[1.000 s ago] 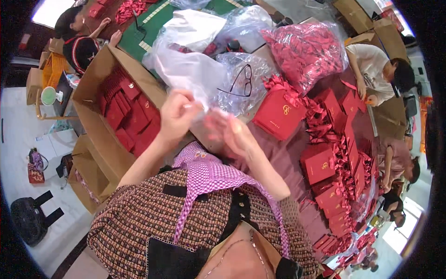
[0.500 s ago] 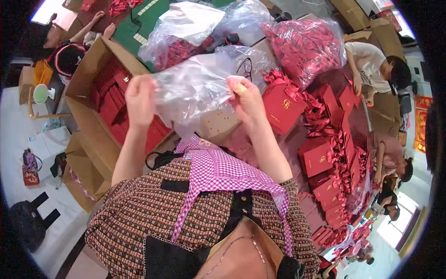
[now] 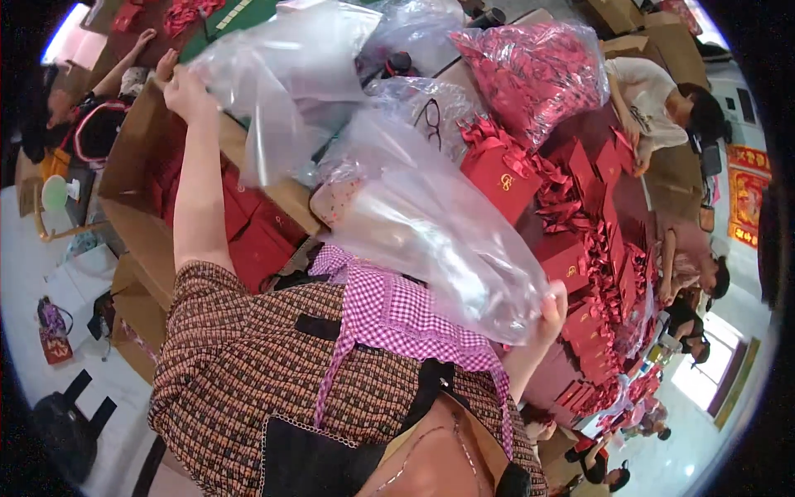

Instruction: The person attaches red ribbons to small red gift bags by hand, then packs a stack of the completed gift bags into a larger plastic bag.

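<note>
A large clear plastic bag [image 3: 414,199] is stretched out between my two hands, slanting from upper left to lower right. My left hand [image 3: 189,95] is closed on its far-left corner, above the rim of a cardboard box [image 3: 128,219]. At the other end my right hand [image 3: 548,315] pinches the bag's edge, close to the red gift bags. Inside the cardboard box lie flat red gift bags [image 3: 265,240], partly hidden by my left forearm. Through and beside the plastic, a pair of glasses [image 3: 433,120] rests on other clear film.
Red gift bags with ribbons [image 3: 571,269] run in rows along the table at right. A plastic sack of red ribbons [image 3: 530,79] sits at the back. Co-workers sit along the right side, one in a white shirt [image 3: 650,103]. Another person's arm [image 3: 124,65] shows at upper left.
My hands have moved far apart, the left up and outward, the right down and to the right. The plastic bag, bunched between them before, is now spread long.
</note>
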Demonstrator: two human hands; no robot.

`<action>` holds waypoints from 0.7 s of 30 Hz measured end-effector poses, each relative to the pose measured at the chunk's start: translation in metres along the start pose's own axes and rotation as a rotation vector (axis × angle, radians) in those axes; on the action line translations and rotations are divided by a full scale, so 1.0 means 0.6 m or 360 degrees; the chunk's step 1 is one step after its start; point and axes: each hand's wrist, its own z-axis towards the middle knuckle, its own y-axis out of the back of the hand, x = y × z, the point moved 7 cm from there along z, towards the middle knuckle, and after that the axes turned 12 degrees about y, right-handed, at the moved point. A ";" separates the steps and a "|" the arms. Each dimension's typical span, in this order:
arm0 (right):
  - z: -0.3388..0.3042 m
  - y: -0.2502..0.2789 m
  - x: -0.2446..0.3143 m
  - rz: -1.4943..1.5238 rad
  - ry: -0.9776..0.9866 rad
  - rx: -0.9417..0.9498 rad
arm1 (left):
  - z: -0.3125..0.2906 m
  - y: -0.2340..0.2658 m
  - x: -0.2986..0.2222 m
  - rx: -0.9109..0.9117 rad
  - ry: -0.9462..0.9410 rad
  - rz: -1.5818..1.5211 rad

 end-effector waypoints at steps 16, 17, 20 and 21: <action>-0.457 0.293 -0.129 0.0367 -0.0101 -0.1564 | -0.078 -0.171 0.491 0.1655 -0.0352 0.2223; -0.465 0.300 -0.122 0.0415 -0.0027 -0.1502 | -0.145 -0.218 0.437 0.1588 -0.0518 0.2186; -0.425 0.390 -0.161 0.0361 0.0122 -0.1485 | -0.048 -0.153 0.369 0.1389 -0.0569 0.1949; -0.406 0.389 -0.158 0.0533 0.0126 -0.1341 | -0.077 -0.146 0.344 0.1398 -0.0439 0.1895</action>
